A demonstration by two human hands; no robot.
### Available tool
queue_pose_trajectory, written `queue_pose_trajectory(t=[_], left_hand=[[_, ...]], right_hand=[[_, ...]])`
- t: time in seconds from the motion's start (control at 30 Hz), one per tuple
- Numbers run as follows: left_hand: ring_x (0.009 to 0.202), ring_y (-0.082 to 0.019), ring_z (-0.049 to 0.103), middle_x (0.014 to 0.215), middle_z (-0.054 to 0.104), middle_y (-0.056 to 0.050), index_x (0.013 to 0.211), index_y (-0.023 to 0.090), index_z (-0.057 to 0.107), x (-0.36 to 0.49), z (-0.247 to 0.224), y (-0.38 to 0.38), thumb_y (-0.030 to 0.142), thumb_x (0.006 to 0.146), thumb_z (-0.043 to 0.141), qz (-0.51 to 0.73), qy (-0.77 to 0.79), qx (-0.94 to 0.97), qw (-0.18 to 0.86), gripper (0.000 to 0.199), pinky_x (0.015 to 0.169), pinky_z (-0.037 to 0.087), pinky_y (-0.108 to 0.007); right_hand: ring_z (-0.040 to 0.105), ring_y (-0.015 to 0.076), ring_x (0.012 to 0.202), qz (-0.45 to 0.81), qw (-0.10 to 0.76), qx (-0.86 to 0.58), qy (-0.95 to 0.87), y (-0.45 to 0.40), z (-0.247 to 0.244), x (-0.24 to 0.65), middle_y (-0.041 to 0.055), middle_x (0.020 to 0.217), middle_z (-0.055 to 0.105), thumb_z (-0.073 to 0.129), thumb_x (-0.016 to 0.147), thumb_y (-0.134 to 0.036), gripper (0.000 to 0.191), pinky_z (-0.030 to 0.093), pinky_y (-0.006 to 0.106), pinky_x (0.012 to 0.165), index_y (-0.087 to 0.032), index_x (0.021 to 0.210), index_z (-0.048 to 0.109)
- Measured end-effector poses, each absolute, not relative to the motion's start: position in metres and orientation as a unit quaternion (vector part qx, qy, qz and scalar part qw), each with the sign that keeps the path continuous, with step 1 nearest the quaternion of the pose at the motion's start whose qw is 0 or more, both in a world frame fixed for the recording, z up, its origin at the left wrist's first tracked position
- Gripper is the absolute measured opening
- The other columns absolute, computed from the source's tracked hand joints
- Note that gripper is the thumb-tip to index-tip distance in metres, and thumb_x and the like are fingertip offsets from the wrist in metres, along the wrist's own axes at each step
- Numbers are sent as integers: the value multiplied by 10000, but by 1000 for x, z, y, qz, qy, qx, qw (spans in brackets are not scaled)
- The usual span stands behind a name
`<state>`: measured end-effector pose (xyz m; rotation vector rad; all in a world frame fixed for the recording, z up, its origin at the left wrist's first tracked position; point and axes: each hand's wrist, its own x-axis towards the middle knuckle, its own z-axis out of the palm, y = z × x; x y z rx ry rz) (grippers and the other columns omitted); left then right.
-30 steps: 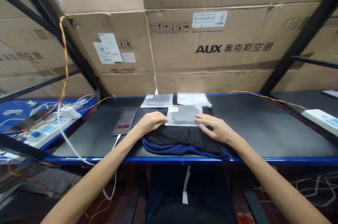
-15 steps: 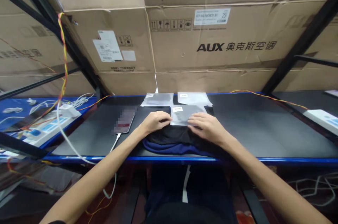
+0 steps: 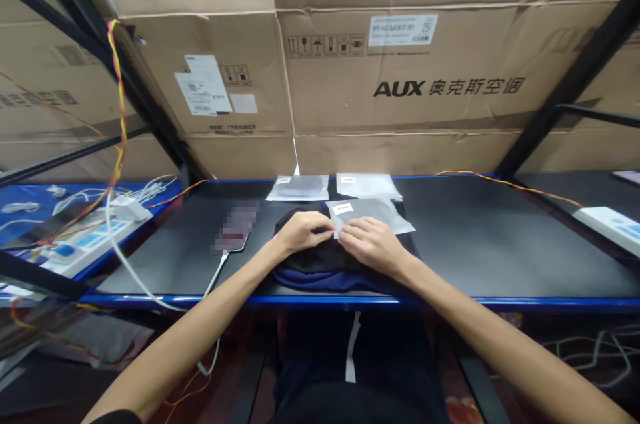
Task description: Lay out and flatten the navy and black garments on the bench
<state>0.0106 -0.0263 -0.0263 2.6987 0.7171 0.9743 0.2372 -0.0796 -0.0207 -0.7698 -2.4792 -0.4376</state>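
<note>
A frosted plastic bag [image 3: 391,212] with a small white label lies slanted over folded black and dark-blue cloth [image 3: 333,279] at the table's front. My left hand [image 3: 306,232] pinches the bag's near left corner between thumb and fingertips. Close beside it, my right hand [image 3: 373,244] has its fingers curled together on the bag's near edge, and the thumb is mostly hidden. Behind them lie two similar labelled bags, a left bag [image 3: 299,189] and a right bag [image 3: 371,187].
A phone [image 3: 240,239] on a white charging cable lies left of the cloth. Power strips stand at the left [image 3: 100,237] and right [image 3: 607,227]. Large cardboard boxes [image 3: 400,111] form a wall behind the table, framed by black metal posts [image 3: 570,77].
The bag has shifted right and turned, its right end now lower. My right hand has slid left along its near edge, closer to my left hand, which has moved slightly right.
</note>
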Motion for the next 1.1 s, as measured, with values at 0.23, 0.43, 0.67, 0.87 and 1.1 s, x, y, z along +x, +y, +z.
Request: queue_pose_trajectory(t=[0.23, 0.43, 0.67, 0.87, 1.1], left_hand=[[867, -162, 715, 942, 759, -47, 929, 194, 723, -2, -20, -25, 218, 899, 572, 316, 240, 915, 73, 156, 825, 544, -251], [957, -177, 706, 1015, 752, -51, 956, 206, 713, -21, -20, -15, 216, 913, 534, 287, 266, 920, 28, 184, 860, 544, -272], [971, -182, 689, 1034, 741, -40, 931, 205, 692, -35, -17, -8, 175, 923, 505, 259, 293, 920, -33, 189, 840, 536, -284], [987, -200, 657, 1002, 721, -45, 981, 195, 666, -16, -4, -25, 87, 884, 466, 303, 347, 883, -89, 247, 868, 530, -324], [1016, -205, 668, 1108, 705, -85, 1143, 160, 634, 30, -6, -72, 83, 872, 486, 270, 187, 942, -75, 318, 890, 558, -327]], right_hand=[[640, 262, 1147, -156, 254, -311, -902, -79, -23, 255, 101, 1190, 716, 414, 994, -187, 304, 549, 412, 897, -202, 1028, 716], [645, 272, 1159, -122, 252, -383, -880, -83, -28, 297, 83, 1186, 721, 453, 984, -230, 287, 536, 414, 974, -218, 1024, 737], [696, 236, 1067, -153, 263, -420, -855, -91, -35, 329, 48, 1091, 758, 503, 965, -249, 235, 554, 356, 948, -246, 976, 738], [733, 162, 929, -300, 337, -329, -829, -93, -34, 319, 13, 955, 782, 594, 910, -137, 120, 544, 241, 865, -213, 877, 681], [734, 168, 899, -296, 333, -341, -828, -97, -29, 309, 38, 965, 776, 564, 915, -136, 147, 541, 238, 810, -213, 825, 651]])
